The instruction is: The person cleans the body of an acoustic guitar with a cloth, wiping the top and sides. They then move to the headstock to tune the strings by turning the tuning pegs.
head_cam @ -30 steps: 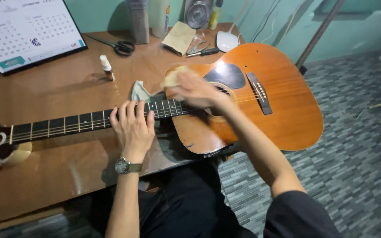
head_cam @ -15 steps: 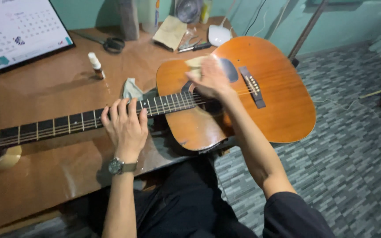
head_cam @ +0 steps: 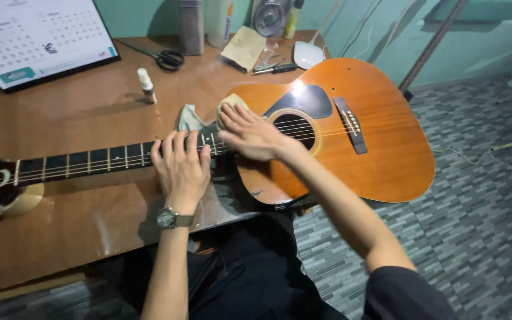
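Right hand (head_cam: 251, 131), cloth (head_cam: 227, 106) now neckward

Right hand (head_cam: 255, 133) with cloth (head_cam: 230, 105) slid from soundhole toward neck.

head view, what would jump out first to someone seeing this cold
The orange-brown acoustic guitar lying flat across the brown wooden table, its body overhanging the edge. The left hand rests on the neck, while the right hand presses a pale cloth beside the soundhole.
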